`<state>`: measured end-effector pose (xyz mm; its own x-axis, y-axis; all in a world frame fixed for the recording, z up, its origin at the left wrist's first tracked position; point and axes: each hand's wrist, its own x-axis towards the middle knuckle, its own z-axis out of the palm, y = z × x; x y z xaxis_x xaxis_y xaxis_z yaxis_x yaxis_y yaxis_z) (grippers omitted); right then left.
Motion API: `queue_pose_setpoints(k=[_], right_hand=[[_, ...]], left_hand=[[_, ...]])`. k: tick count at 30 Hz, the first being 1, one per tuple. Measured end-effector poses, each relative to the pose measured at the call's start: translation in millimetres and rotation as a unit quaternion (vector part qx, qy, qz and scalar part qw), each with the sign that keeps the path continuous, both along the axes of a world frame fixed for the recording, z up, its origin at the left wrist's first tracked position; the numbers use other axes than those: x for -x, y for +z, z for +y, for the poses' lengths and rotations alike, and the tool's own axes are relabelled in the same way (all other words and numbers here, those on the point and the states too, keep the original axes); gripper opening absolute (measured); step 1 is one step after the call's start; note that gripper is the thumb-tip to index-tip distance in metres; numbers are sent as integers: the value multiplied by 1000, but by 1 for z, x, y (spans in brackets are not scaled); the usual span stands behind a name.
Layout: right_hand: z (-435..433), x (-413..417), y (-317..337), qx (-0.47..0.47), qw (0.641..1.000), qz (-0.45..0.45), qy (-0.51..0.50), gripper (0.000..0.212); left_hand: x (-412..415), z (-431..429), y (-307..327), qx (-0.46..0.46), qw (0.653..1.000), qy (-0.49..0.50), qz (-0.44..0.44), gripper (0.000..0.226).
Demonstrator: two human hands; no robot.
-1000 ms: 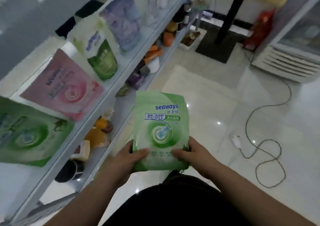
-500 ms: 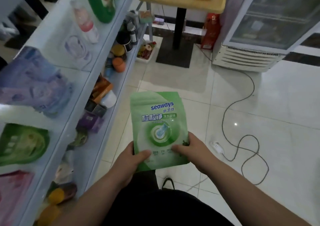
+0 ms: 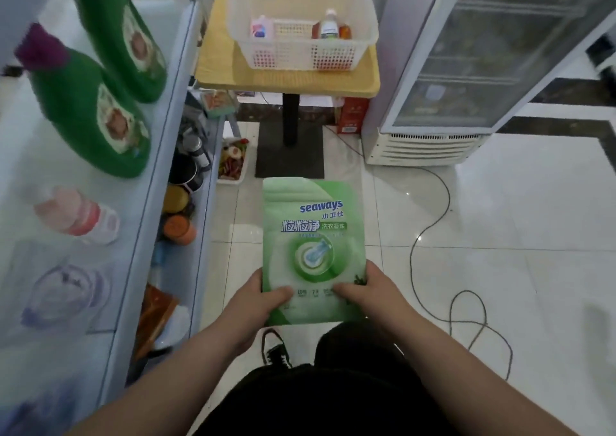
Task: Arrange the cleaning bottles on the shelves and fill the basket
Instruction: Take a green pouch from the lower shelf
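Pouch (image 3: 312, 252), green, front face: "seaways" in blue at 12 o'clock, "水卫仕" just below, bold "粒粒净" beneath that. Small print at 6 o'clock unreadable. Bottle (image 3: 96, 115) labels blurred.

On the white shelf (image 3: 160, 182) stand two green bottles (image 3: 90, 115) with purple caps. Beside the shelf, the white basket (image 3: 363, 8) holds three small bottles (image 3: 329, 25). In front of the basket is one green seaways pouch (image 3: 311, 232).
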<state>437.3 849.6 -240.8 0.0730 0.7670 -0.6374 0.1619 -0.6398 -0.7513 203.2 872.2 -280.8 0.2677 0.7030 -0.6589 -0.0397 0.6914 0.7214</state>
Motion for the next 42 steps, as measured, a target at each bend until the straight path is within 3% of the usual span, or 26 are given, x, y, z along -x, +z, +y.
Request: queue_pose_setpoints(k=[5,8,12,17,23,28,32,35,42], right_hand=[[80,-26,-5,-5,999,20,-49,47],[139,-53,-12,-7,998,31,-59,53],[226,-92,-13,-31,998,34,-31,55],[328,-139,-3,-54,998,33,18,47],[432,-164,3,-62,997,22,43,45],[526,-151,9,-103,992,-49,51,48],[617,-127,19,-139,984,-100,57,39],[679,-108,13,-118,981,-137,77,41],[760,-73,-35,37,950,-270,155,44]], left_hand=[[-30,109,6,3,999,-51,17,71],[-58,171,4,6,997,-65,33,60],[-98,248,13,3,998,-26,60,55],[-144,327,28,0,995,46,90,30],[-172,416,40,-20,992,76,102,29],[-160,511,46,-74,984,59,154,32],[-131,610,52,-144,959,12,244,45],[-111,678,41,-143,943,-29,298,56],[-79,757,-15,-140,877,-205,410,34]])
